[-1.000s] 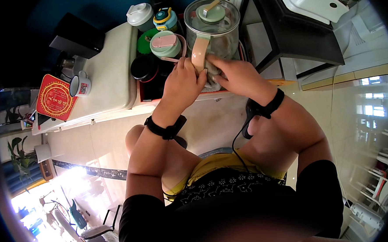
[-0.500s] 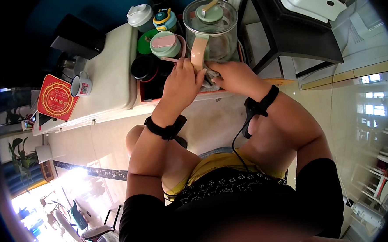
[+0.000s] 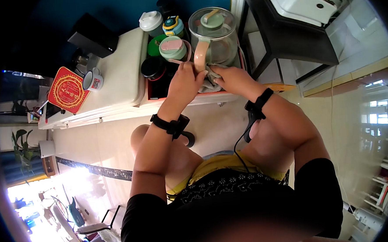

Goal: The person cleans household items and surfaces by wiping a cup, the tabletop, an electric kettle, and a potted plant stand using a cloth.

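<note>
A clear glass pitcher (image 3: pixel 224 53) with a pale green lid (image 3: pixel 213 22) stands at the back of a tray, its peach handle (image 3: pixel 201 54) facing me. My left hand (image 3: pixel 183 83) is closed at the lower end of that handle, with the thumb on the right side and fingers on the left. A crumpled grey cloth (image 3: pixel 210 81) is bunched between my hands, below the handle. My right hand (image 3: pixel 235 80) pinches this cloth against the lower part of the pitcher. The fingertips of both hands are partly hidden.
Left of the pitcher are a mint cup with pink lid (image 3: pixel 172 47), a black-lidded jar (image 3: pixel 153 69), a blue bottle (image 3: pixel 172 25) and a white-lidded cup (image 3: pixel 151 22). The red-edged tray (image 3: pixel 157 97) holds them. An enamel mug (image 3: pixel 93 80) and red tin (image 3: pixel 68 90) lie farther left; a black stand (image 3: pixel 295 41) is right.
The view has shifted slightly, so the cabinet and its things appear a little lower and farther right. Both hands stay at the pitcher handle and cloth with almost the same grip.
</note>
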`<action>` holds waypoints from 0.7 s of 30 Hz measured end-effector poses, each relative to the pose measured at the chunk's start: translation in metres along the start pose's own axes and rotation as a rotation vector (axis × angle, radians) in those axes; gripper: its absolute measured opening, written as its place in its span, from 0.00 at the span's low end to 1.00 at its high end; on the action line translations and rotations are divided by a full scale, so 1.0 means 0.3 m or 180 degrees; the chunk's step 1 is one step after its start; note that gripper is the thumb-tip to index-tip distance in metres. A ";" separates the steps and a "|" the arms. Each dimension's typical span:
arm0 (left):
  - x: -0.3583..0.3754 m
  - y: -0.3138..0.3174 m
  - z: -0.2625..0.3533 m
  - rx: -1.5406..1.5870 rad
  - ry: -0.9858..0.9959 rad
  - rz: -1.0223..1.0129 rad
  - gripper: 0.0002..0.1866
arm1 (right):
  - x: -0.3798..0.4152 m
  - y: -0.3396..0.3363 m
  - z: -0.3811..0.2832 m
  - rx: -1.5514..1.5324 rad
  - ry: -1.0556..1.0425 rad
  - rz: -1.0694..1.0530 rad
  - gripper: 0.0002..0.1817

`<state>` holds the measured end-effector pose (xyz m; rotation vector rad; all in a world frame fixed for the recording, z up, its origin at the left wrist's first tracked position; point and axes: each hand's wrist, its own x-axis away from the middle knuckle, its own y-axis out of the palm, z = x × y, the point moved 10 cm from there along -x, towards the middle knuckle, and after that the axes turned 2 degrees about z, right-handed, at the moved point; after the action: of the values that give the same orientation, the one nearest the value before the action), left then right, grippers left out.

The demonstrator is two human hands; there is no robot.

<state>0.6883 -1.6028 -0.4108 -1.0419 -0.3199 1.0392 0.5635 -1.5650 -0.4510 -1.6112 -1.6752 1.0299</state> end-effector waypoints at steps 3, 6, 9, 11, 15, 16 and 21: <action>-0.005 0.019 -0.056 0.0428 -0.0233 -0.0166 0.24 | 0.026 -0.035 0.027 -0.0059 -0.0024 0.0219 0.18; 0.012 0.002 -0.106 0.0312 -0.0405 -0.0638 0.22 | 0.067 -0.148 0.020 -0.0178 0.0113 0.0364 0.15; 0.057 -0.020 -0.140 0.0423 -0.0514 -0.1445 0.15 | 0.165 -0.304 0.032 -0.0756 0.0538 0.0601 0.15; 0.070 -0.068 -0.108 0.0343 -0.0372 -0.1683 0.14 | 0.230 -0.383 0.103 -0.1689 0.0648 0.1207 0.16; 0.058 -0.151 0.116 0.3400 -0.0469 -0.1872 0.08 | 0.332 -0.555 0.182 -0.2441 0.0335 0.1977 0.14; 0.042 -0.189 0.199 0.3938 -0.0319 -0.1680 0.07 | 0.378 -0.643 0.181 -0.2766 0.0256 0.2535 0.13; -0.064 -0.226 0.496 0.4468 0.0325 -0.0606 0.06 | 0.492 -0.896 0.293 -0.3397 0.0039 0.4401 0.12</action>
<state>0.6178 -1.5436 -0.2741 0.2106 0.3857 0.7548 0.3324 -1.4213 -0.2844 -3.6662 -0.8719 0.5216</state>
